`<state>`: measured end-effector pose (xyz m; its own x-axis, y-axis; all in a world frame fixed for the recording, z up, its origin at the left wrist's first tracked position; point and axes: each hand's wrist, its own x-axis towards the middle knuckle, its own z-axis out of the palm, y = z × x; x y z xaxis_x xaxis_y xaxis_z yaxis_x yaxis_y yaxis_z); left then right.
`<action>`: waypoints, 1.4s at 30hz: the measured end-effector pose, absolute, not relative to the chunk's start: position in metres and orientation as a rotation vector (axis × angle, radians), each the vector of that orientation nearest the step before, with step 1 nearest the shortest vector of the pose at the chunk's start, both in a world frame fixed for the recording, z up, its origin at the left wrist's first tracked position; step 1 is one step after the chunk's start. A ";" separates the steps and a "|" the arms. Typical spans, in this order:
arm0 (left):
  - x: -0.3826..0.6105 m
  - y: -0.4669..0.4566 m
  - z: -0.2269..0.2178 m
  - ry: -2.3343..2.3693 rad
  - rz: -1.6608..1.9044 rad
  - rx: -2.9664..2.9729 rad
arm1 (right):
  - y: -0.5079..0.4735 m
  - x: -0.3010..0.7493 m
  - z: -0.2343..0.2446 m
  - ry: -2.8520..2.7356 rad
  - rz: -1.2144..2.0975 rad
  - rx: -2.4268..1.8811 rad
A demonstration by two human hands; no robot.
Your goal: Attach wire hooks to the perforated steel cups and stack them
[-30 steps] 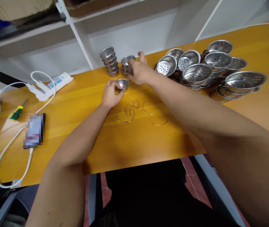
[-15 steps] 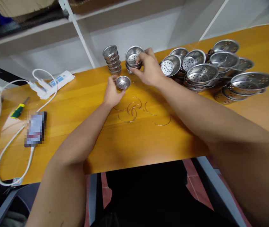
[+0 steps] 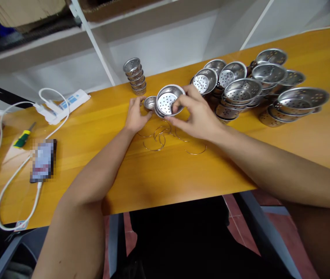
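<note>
My right hand [image 3: 197,115] grips a small stack of perforated steel strainer cups [image 3: 168,101], tilted so the holed bottom faces me, just above the table. My left hand [image 3: 134,115] pinches a single small steel cup [image 3: 150,103] resting on the wooden table [image 3: 165,174], right beside the stack. Several thin wire rings [image 3: 159,137] lie scattered on the wood just in front of both hands. One stack of small cups [image 3: 135,76] stands near the table's far edge.
A heap of larger perforated steel bowls [image 3: 258,89] covers the right part of the table. At the left lie a white power strip [image 3: 66,101] with its cable, a green-handled screwdriver [image 3: 22,136] and a phone [image 3: 42,161]. White shelving [image 3: 95,42] rises behind.
My right hand lifted the cup stack from the far edge and carried it toward me, tilting it beside the single cup. My left hand stayed on the single cup.
</note>
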<state>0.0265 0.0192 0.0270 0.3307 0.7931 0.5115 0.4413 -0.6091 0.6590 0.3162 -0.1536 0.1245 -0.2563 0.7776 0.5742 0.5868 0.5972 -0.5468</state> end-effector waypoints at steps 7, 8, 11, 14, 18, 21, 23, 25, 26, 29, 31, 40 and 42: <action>0.032 0.017 0.032 1.039 1.067 2.275 | -0.159 0.302 0.116 -2.065 0.323 -1.103; 0.032 0.020 0.030 1.016 1.133 2.257 | -0.155 0.305 0.112 -2.056 0.328 -1.131; 0.032 0.029 0.022 0.939 1.374 2.180 | -0.139 0.313 0.099 -2.013 0.331 -1.204; 0.033 0.035 0.018 0.860 1.487 2.139 | -0.124 0.319 0.090 -1.977 0.321 -1.261; 0.039 0.030 0.021 0.764 1.476 2.174 | -0.112 0.322 0.084 -1.947 0.296 -1.307; 0.043 0.023 0.025 0.722 1.491 2.193 | -0.111 0.323 0.084 -1.957 0.310 -1.327; 0.043 0.021 0.026 0.711 1.516 2.198 | -0.113 0.325 0.085 -1.974 0.311 -1.327; 0.043 0.021 0.027 0.702 1.538 2.209 | -0.118 0.325 0.089 -1.978 0.288 -1.316; 0.043 0.020 0.028 0.696 1.542 2.221 | -0.121 0.324 0.092 -1.972 0.268 -1.305; 0.044 0.014 0.035 0.643 1.536 2.298 | -0.129 0.321 0.105 -1.950 0.206 -1.250; 0.046 0.005 0.043 0.563 1.520 2.381 | -0.134 0.319 0.113 -1.956 0.176 -1.206; 0.063 -0.013 0.059 0.314 1.464 2.513 | -0.139 0.344 0.160 -2.036 0.010 -1.083; 0.064 -0.012 0.058 0.293 1.458 2.503 | -0.140 0.384 0.183 -1.922 -0.174 -1.140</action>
